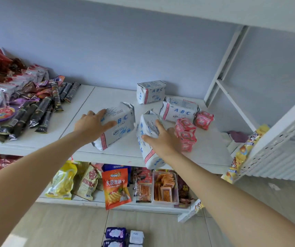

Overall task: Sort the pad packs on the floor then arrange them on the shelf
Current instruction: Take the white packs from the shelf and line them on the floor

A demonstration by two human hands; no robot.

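Two bare hands are reaching onto the white shelf (125,154), each one gripping a white ABC pad pack. The left hand (91,124) is clasping the left white pack (118,127) by its upper left end, the pack lying tilted on the shelf board. The right hand (161,138) is wrapping its fingers over the right white pack (147,139), which is hanging partly over the shelf's front edge. Just beside that hand, pink pad packs (186,134) are sitting stacked, and two more white ABC packs (178,111) are resting behind them near the wall. Snack packets (23,107) are crowding the shelf's left side. Down on the floor, purple pad packs (116,233) and small white ones (136,237) are lying together.
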